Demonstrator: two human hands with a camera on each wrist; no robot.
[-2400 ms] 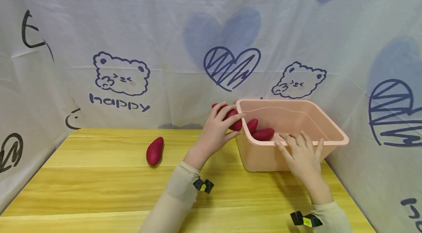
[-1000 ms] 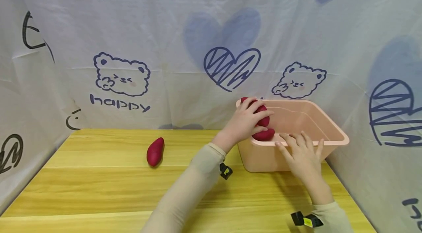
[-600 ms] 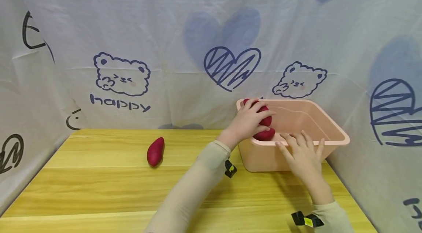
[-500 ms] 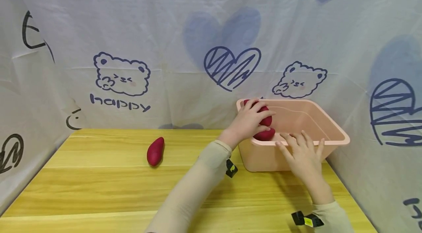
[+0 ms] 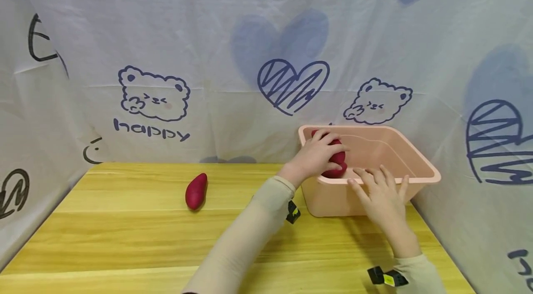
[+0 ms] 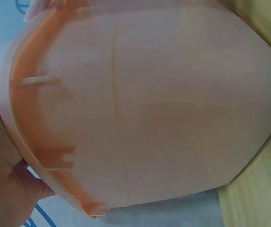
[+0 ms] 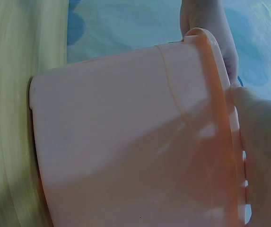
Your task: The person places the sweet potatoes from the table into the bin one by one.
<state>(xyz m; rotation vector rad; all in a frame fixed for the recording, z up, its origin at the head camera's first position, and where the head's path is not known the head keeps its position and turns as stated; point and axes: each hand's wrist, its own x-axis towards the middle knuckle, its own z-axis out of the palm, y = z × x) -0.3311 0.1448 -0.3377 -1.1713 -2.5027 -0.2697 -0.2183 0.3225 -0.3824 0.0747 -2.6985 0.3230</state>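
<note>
My left hand (image 5: 317,154) reaches over the left rim of a pink plastic box (image 5: 337,201), fingers curved round a dark red sweet potato (image 5: 339,157). Part of that sweet potato is covered by the fingers. Just below it, inside the box, lies another sweet potato (image 5: 334,173). My right hand (image 5: 385,204) rests on the front rim with spread fingers reaching inside. A further sweet potato (image 5: 195,192) lies by itself on the table to the left. Both wrist views mostly show the box's outer wall (image 6: 149,104), and the sweet potatoes are hidden there.
The wooden table (image 5: 125,238) carries the box at its right side. A white cloth (image 5: 216,30) printed with hearts and bears hangs behind and at both sides, close to the box. Dark devices are strapped at both wrists.
My left hand has carried its sweet potato rightward over the left rim, then a little lower into the box. The right hand stays on the front rim, and the lone sweet potato has not moved.
</note>
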